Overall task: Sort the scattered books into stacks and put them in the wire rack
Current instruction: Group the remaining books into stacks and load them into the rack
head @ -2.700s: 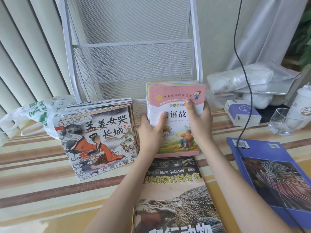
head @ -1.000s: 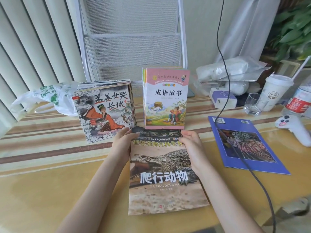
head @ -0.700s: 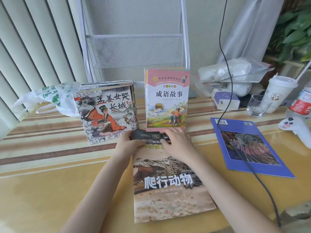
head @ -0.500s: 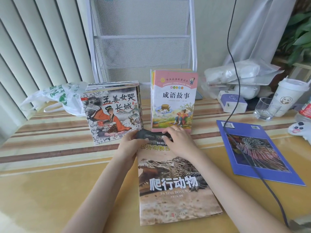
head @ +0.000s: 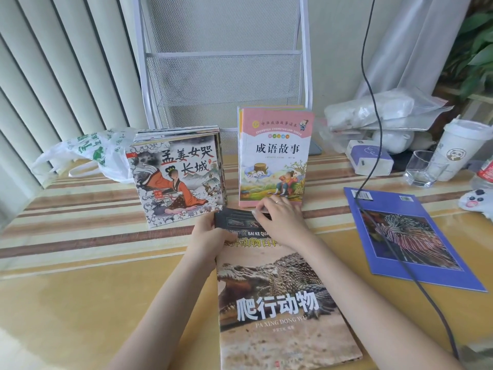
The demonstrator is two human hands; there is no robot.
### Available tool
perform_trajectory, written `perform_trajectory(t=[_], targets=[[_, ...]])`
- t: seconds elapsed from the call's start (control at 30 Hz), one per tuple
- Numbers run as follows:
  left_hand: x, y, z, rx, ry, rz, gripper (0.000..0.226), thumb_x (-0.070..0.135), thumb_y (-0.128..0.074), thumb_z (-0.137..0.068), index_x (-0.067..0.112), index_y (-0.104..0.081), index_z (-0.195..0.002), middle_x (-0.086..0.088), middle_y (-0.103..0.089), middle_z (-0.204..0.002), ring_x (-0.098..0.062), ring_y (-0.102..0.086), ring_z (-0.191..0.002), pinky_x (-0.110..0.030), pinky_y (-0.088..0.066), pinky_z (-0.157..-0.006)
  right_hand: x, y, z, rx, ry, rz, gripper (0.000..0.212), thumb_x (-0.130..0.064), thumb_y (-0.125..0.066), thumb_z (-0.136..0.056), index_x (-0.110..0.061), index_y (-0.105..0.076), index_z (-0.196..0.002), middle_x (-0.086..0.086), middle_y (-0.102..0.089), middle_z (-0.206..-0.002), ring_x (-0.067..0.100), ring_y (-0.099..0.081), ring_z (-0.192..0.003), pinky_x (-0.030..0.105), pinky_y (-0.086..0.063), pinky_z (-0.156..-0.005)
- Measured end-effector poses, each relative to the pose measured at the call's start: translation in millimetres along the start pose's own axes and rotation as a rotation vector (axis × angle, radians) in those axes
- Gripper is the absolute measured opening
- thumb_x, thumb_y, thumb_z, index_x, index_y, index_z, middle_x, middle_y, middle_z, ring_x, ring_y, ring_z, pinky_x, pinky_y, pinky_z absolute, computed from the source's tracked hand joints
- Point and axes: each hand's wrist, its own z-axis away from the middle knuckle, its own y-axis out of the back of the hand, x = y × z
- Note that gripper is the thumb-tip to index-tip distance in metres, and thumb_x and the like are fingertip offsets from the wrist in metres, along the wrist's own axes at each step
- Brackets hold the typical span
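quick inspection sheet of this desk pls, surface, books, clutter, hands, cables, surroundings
surface: table, yellow near, striped cloth at the back
job's things: wire rack with nothing in its pockets; two book stacks upright before it; crocodile book and blue book flat
clutter: plastic bag, white packets, small box, glass, cup, game controller
grips: left hand holds the crocodile book's top left corner; right hand rests on its top edge
cables: black cable hangs across the blue book
surroundings: blinds, curtain, plant
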Motion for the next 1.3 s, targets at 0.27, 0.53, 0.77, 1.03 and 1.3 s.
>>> perform_trajectory(t=[0.27,0.53,0.77,1.03,1.3], targets=[[-4,-11,6,0.079,-0.112,-0.175,0.057,-0.003,-0.063,-0.080,0.017,-0.048,-0.131,-0.005,-0.061,-0.113,-0.028,-0.062,-0.097,-0.042,-0.053,-0.083,26,12,20,0.285,-0.129,-0.458,0.015,-0.014,-0.050,-0.093,-0.017,-0.058,-0.106,-0.002,-0.062,-0.102,0.013,-0.056,-0.097,0.022,-0.042,-0.079],[-7,-17,8,0.073,-0.183,-0.150,0.074,-0.005,-0.064,-0.080,0.016,-0.034,-0.145,-0.002,-0.056,-0.117,-0.019,-0.060,-0.096,-0.035,-0.051,-0.082,87,33,46,0.136,-0.618,0.087,0.046,-0.029,-0.038,-0.097,-0.007,-0.034,-0.138,0.018,-0.035,-0.147,0.034,-0.024,-0.139,0.048,-0.016,-0.113],[-7,-34,-1,-0.008,-0.207,-0.027,0.075,-0.012,-0.062,-0.082,0.018,-0.033,-0.144,0.006,-0.056,-0.107,-0.003,-0.059,-0.086,-0.020,-0.051,-0.069,96,41,50,0.101,-0.730,0.129,0.041,-0.016,-0.034,-0.100,-0.005,-0.026,-0.138,0.030,-0.009,-0.153,0.038,-0.011,-0.143,0.047,-0.020,-0.113],[-15,-33,-10,0.002,-0.201,0.048,0.074,-0.014,-0.062,-0.080,0.018,-0.035,-0.141,0.000,-0.062,-0.103,-0.015,-0.063,-0.089,-0.029,-0.055,-0.074,95,42,49,0.020,-0.581,0.537,0.070,0.009,-0.042,-0.086,-0.008,-0.008,-0.146,0.030,-0.059,-0.115,0.040,-0.057,-0.104,0.042,-0.052,-0.082],[-16,-37,-11,0.028,-0.337,-0.262,0.058,0.017,-0.069,-0.081,0.031,-0.044,-0.131,0.000,-0.056,-0.129,-0.022,-0.054,-0.117,-0.044,-0.046,-0.097,74,96,50,0.095,-0.668,0.524,0.029,0.003,-0.052,-0.085,-0.013,-0.060,-0.107,0.005,-0.065,-0.109,0.026,-0.062,-0.102,0.030,-0.042,-0.074]])
